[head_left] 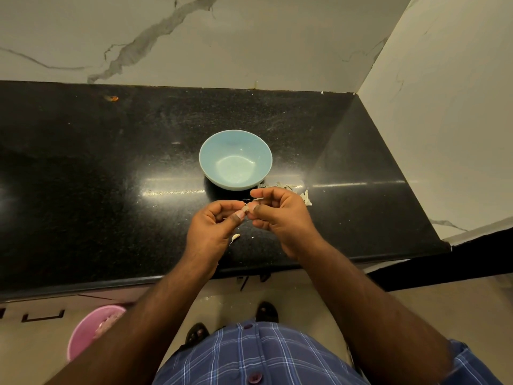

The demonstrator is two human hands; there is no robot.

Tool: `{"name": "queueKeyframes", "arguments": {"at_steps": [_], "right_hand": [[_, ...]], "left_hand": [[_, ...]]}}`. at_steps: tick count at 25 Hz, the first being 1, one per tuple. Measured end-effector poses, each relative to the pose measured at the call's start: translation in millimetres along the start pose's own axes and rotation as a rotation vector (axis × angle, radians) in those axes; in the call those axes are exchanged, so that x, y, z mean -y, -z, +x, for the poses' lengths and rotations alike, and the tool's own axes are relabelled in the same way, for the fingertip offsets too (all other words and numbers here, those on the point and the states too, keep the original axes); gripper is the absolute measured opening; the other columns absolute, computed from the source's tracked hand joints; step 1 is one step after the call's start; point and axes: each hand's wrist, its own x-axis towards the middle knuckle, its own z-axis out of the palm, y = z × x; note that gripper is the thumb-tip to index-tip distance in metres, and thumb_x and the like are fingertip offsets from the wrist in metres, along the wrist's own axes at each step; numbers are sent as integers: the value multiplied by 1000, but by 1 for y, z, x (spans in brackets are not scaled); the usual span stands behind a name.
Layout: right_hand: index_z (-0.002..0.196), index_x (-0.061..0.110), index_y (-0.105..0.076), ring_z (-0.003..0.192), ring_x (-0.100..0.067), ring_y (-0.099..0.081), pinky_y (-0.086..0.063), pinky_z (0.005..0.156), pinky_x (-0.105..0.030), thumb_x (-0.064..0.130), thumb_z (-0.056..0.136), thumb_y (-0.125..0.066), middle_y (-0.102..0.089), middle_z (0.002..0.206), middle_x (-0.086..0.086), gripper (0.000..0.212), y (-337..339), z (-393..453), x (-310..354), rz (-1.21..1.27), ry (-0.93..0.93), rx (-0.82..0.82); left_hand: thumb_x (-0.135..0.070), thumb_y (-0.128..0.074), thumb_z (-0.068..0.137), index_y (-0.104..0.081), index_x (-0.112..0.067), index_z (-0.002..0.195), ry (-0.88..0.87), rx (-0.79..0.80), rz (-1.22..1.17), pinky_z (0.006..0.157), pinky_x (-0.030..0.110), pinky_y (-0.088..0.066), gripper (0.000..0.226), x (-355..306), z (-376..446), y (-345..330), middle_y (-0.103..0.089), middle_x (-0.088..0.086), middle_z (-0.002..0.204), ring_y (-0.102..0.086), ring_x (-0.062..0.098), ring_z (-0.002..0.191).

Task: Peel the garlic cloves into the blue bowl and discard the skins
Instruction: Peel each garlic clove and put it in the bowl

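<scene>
- A small pale garlic clove (245,208) is pinched between the fingertips of both hands, held above the black polished stone counter (111,168) at 6 o'clock from the bowl.
- The left hand (213,229) is curled, with thumb and forefinger gripping the clove.
- The right hand (280,215) is curled as well; the clove's other side is pinched by its thumb and fingers, and a strip of skin (258,199) is seen at its fingertips.
- The round light-blue bowl (235,159) is set upright near the hands; no cloves can be made out inside.
- Papery white garlic skins (304,196) are scattered at 4 o'clock from the bowl, partly hidden by the right hand.
- One loose pale scrap (235,238) is lying on the counter between the wrists.
- A pink plastic bucket (88,329) is standing on the floor at 7 o'clock.
</scene>
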Motion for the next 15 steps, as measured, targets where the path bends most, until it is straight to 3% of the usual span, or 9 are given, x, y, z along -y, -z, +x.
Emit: {"name": "queueKeyframes", "arguments": {"at_steps": [7, 10, 15], "right_hand": [[125, 16, -61, 75, -11, -66, -58, 72, -30, 2, 95, -62, -70, 92, -9, 33, -3, 0, -4, -263, 98, -20], [128, 22, -56, 72, -8, -58, -49, 64, -26, 8, 98, -59, -66, 94, -9, 33, -7, -1, -6, -347, 125, -30], [125, 25, -55, 71, -8, -53, -45, 64, -27, 8, 100, -55, -60, 93, -6, 31, -11, -1, -6, -312, 99, -27]], "left_hand": [[-8, -74, 90, -75, -14, 104, -15, -21, 15, 90, 40, -57, 15, -1, -1, 0, -78, 5, 99, -74, 23, 100], [-8, -75, 90, -76, -15, 102, -5, -33, -1, 86, 38, -57, 15, -1, -1, -2, -79, 4, 97, -75, 21, 98], [-4, -73, 90, -75, -15, 102, 0, -48, -36, 80, 33, -57, 16, -1, 1, -3, -79, 4, 96, -75, 21, 97]]}}
